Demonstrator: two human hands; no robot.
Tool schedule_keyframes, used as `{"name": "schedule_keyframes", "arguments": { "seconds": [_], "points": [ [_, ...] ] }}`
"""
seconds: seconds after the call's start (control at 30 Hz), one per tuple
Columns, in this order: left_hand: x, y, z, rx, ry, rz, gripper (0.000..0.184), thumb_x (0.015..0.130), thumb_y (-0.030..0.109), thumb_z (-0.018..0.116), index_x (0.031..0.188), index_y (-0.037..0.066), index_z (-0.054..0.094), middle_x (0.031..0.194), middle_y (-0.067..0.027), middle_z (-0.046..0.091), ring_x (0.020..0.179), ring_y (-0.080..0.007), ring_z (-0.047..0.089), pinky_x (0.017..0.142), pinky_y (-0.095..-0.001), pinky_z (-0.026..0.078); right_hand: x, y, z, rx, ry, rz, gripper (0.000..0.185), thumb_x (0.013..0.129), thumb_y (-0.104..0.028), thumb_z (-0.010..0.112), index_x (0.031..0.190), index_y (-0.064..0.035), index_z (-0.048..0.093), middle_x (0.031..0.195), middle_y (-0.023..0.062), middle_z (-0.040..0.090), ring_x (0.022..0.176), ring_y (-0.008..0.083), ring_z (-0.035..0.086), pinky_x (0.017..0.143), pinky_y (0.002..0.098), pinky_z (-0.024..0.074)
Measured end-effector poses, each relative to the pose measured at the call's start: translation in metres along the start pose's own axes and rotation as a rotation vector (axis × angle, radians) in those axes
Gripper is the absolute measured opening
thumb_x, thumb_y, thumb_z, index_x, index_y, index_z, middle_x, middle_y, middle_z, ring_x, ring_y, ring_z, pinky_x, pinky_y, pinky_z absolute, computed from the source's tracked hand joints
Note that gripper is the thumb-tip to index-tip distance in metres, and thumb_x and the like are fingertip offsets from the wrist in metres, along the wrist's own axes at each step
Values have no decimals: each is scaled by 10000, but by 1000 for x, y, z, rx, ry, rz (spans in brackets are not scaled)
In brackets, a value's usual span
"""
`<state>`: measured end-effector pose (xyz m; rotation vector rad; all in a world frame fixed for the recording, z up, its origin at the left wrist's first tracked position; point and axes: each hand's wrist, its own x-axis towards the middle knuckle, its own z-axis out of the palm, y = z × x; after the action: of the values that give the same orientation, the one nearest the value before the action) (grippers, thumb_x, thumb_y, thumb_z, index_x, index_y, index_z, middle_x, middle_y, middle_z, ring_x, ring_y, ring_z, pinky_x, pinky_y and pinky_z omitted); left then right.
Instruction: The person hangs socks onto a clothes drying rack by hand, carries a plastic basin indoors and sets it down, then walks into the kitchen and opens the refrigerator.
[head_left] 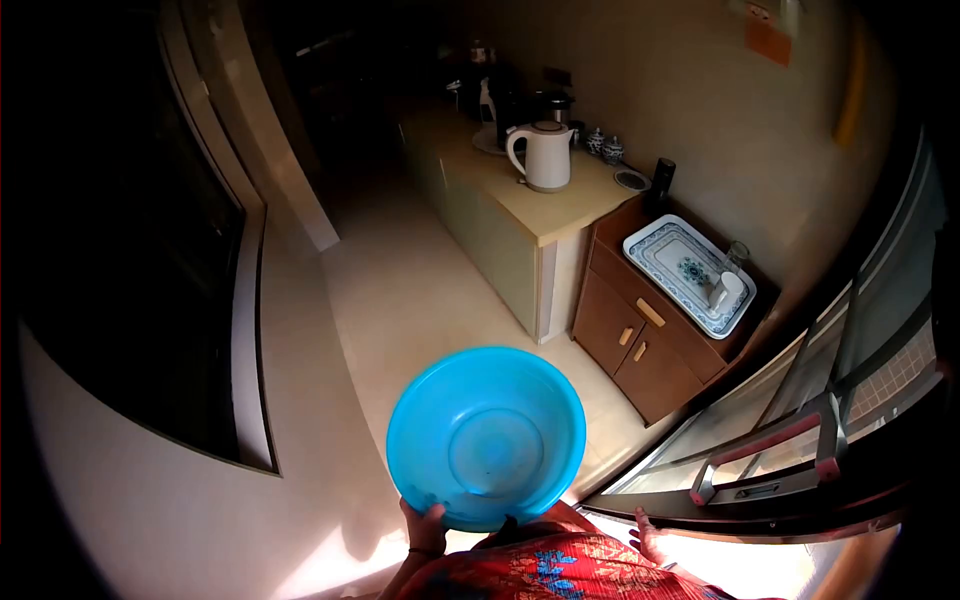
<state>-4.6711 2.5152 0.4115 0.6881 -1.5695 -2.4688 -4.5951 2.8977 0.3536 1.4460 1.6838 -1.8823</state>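
A round blue plastic basin [495,450] is held in front of the body, its open top facing up; no contents can be made out apart from a small dark spot. My left hand [424,527] grips the basin's near left rim, thumb over the edge. On the right, my right hand [648,538] is away from the basin with its fingers spread, holding nothing, beside the lower edge of a glass door [770,490] that has a grey and red handle. Red patterned clothing [540,570] shows below the basin.
A counter [500,205] bears a white kettle [548,158] and small jars. To its right, a brown cabinet [630,345] carries a patterned tray [665,262] with a white cup and a glass. A pale floor [400,280] runs ahead, and a wall opening [150,260] is at left.
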Motion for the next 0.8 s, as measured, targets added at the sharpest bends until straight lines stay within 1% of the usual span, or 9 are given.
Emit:
{"name": "schedule_keyframes", "arguments": {
  "seconds": [0.03,0.1,0.23,0.3,0.33,0.4,0.7,0.73,0.8],
  "points": [
    [14,5,9,-51,0,-58,627,711,-13,540,1248,115,242,1128,-110,426,981,-244,494,782,-396,493,-9,-12,5,76,54,46,666,706,-468,721,1200,-101,467,1218,123,470,992,295,548,676,396,490],
    [58,9,15,214,46,-197,676,706,19,562,1265,126,197,1120,-132,404,990,-259,489,722,-401,521,-34,-39,26,237,228,66,647,653,-381,793,1143,-68,508,1152,112,520,953,262,548,619,345,503],
    [120,46,55,296,64,-292,659,705,17,549,1263,106,210,1099,-130,417,950,-245,504,658,-339,529,-13,-45,45,340,486,117,612,638,-313,813,1106,-42,525,1084,106,554,903,236,550,594,327,506],
    [150,49,54,393,16,-267,658,692,16,530,1251,179,224,1080,-97,410,989,-270,480,725,-465,508,-15,-37,53,380,659,159,590,628,-268,826,1081,-25,537,1038,102,577,870,220,552,577,315,508],
    [167,45,51,354,10,-239,651,690,10,529,1246,183,238,1078,-88,410,992,-265,477,728,-461,508,-16,-43,61,307,735,126,484,684,-222,781,1051,-5,550,956,87,607,802,160,565,602,305,507],
    [196,45,47,336,-13,-203,651,691,-5,520,1249,178,241,1080,-96,407,987,-272,481,732,-455,516,-9,-39,66,290,832,105,462,694,-223,767,1042,-7,551,941,85,606,788,161,566,595,306,505],
    [311,85,51,429,-40,-153,684,711,5,527,1301,136,206,1123,-120,405,997,-293,493,757,-446,522,-4,-23,100,170,1025,150,368,739,-227,704,1003,-19,554,878,77,601,725,162,569,563,312,497],
    [320,98,58,428,-1,-203,721,692,9,565,1312,81,204,1166,-151,401,1035,-285,474,774,-384,510,-3,-19,104,162,1033,162,358,744,-228,697,999,-20,554,871,76,601,717,163,570,560,313,496],
    [347,112,58,447,-9,-215,727,692,7,564,1315,83,198,1173,-153,397,1038,-291,472,789,-391,504,-1,-16,115,135,1035,199,339,754,-229,683,990,-23,555,856,74,600,703,163,570,552,314,494]
  ]
}}
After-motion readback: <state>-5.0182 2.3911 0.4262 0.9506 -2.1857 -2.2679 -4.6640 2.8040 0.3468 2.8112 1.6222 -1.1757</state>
